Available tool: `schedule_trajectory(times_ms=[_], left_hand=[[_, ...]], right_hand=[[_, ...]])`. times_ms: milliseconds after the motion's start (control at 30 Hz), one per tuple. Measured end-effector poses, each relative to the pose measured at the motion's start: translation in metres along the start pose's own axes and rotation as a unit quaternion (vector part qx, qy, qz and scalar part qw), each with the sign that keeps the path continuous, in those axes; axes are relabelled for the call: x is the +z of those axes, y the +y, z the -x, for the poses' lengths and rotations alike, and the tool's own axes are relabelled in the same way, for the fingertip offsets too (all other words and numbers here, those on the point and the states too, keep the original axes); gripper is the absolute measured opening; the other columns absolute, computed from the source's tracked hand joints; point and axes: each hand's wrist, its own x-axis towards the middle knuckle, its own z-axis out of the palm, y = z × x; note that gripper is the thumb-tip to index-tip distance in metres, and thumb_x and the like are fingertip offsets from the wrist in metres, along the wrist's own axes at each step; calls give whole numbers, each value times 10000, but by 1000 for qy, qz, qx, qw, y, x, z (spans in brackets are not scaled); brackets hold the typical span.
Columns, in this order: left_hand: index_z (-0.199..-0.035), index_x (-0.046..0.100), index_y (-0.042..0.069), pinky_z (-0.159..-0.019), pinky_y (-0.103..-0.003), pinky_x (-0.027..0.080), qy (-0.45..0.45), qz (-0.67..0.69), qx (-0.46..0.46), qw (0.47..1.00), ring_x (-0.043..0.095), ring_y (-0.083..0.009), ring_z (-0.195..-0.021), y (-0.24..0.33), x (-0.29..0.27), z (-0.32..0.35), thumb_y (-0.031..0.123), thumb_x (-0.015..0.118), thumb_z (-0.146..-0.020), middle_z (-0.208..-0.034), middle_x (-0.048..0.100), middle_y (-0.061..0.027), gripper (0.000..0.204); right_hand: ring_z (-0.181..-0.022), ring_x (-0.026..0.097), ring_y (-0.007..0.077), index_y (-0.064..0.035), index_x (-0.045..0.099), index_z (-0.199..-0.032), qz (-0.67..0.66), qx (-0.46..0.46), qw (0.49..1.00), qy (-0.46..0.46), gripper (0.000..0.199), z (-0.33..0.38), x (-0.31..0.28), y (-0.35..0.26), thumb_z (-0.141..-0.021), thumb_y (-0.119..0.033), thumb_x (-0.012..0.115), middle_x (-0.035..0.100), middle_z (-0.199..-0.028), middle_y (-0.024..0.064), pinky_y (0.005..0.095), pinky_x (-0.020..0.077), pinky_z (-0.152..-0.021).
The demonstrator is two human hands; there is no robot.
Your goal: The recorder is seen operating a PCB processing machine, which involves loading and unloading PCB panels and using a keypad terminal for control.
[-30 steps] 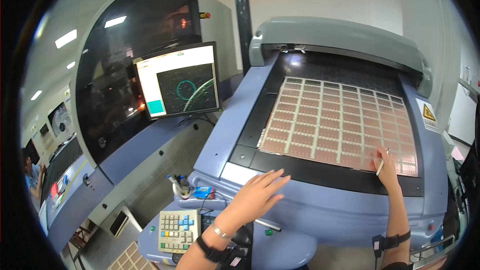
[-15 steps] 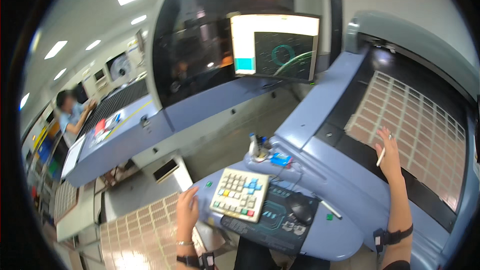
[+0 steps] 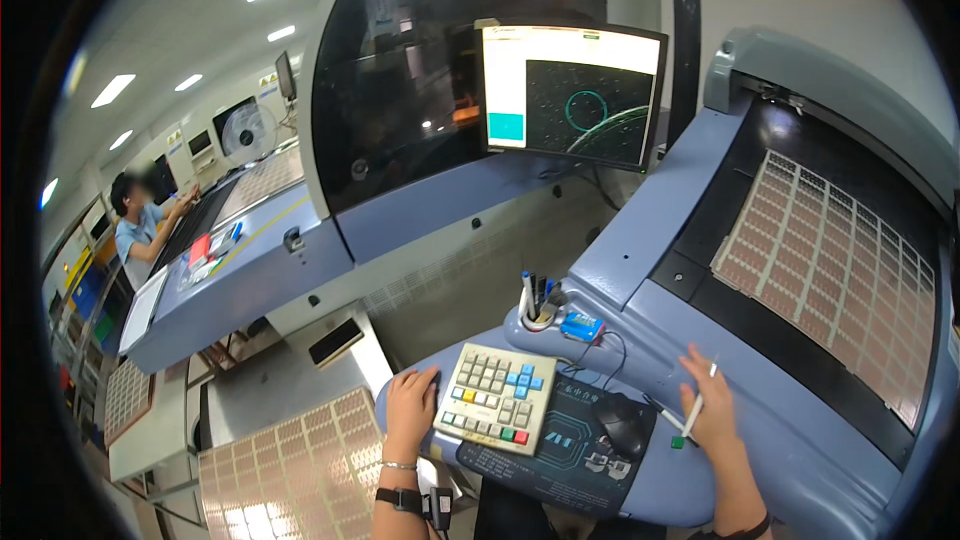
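Observation:
My left hand [image 3: 409,408] rests on the blue console ledge [image 3: 640,490], just left of a cream keypad [image 3: 497,395] with grey and coloured keys. Its fingers lie stretched forward, holding nothing. Over the ledge's right side, my right hand [image 3: 712,412] holds a slim white pen-like stick [image 3: 693,412] between thumb and fingers, some fingers extended. Nearest to it are a black mouse [image 3: 620,425] on a dark printed mat [image 3: 570,430] and another slim pen-like stick [image 3: 658,408] lying beside the mat. Farther right, a copper-coloured gridded panel [image 3: 825,280] lies on the machine's black bed [image 3: 690,290].
A lit monitor [image 3: 585,100] shows a teal circle and a pale arc. A pen holder [image 3: 540,312] and small blue device [image 3: 582,327] stand behind the keypad. Another gridded panel [image 3: 300,465] lies at lower left. A person in blue [image 3: 145,230] works at the far left machine [image 3: 240,270].
My right hand has moved back from the panel to above the ledge, still holding the stick. My left hand has come forward and right onto the ledge. The view has shifted slightly.

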Motion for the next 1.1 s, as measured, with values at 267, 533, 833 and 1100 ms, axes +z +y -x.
schedule_trajectory(times_ms=[267,533,833,1100], left_hand=[[-1197,679,77,-1023,-476,421,36,1,11,999,593,-343,-1152,6,-1,6,77,601,-903,-1208,685,-110,304],[-1186,690,89,-965,-443,446,30,3,-4,1000,611,-323,-1045,5,1,6,68,629,-865,-1109,693,-123,327],[-1169,699,97,-968,-434,442,25,-31,-4,999,596,-314,-1081,6,1,8,84,619,-873,-1091,678,-114,307],[-1190,684,75,-935,-419,469,55,28,-16,998,608,-327,-1027,7,0,10,32,616,-846,-1110,672,-130,353]], right_hand=[[-1155,623,380,-70,645,-1219,-6,-52,998,27,410,7,23,10,-821,23,676,605,-1356,196,448,486,-990],[-1099,653,355,-68,668,-1168,-34,-55,997,47,381,9,24,12,-804,44,670,647,-1289,193,434,509,-943],[-1053,667,339,-68,672,-1156,-35,-59,996,50,386,10,24,11,-792,61,671,673,-1243,181,425,524,-896],[-1020,678,331,-61,682,-1120,-37,-58,997,44,349,9,23,9,-795,66,661,684,-1225,175,407,521,-857]])
